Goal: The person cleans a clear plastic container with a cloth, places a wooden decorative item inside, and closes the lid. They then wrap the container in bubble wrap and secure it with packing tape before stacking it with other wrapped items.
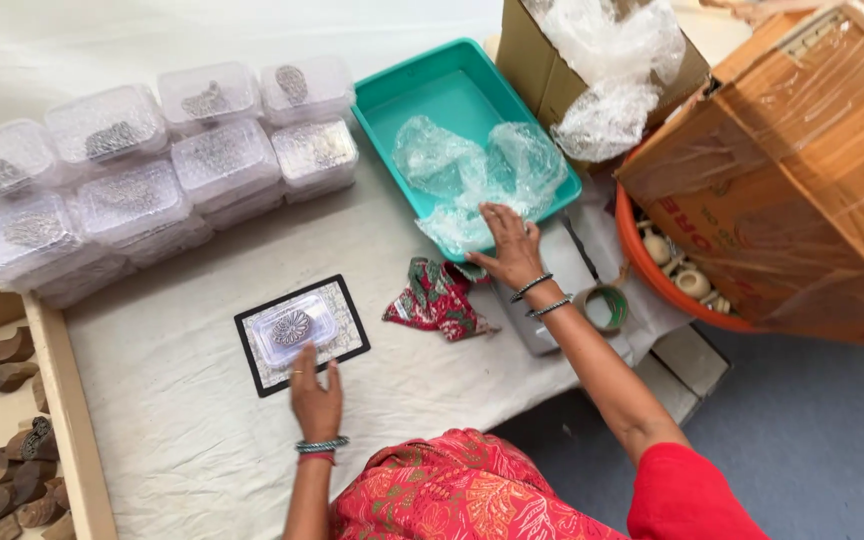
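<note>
my left hand (316,400) lies open, flat on the mat (302,335), clear box (293,328) just ahead; right hand (508,248) open on bubble wrap (472,175).

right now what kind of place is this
Probably a small craft packing workspace: stacked clear plastic boxes each holding a carved block, bubble wrap in a teal tray, and taped cardboard cartons beside the cloth-covered table.

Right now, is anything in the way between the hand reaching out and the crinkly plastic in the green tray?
No. The right hand already rests on the bubble wrap where it spills over the near rim of the teal tray. The patterned cloth lies off to the side.
</note>
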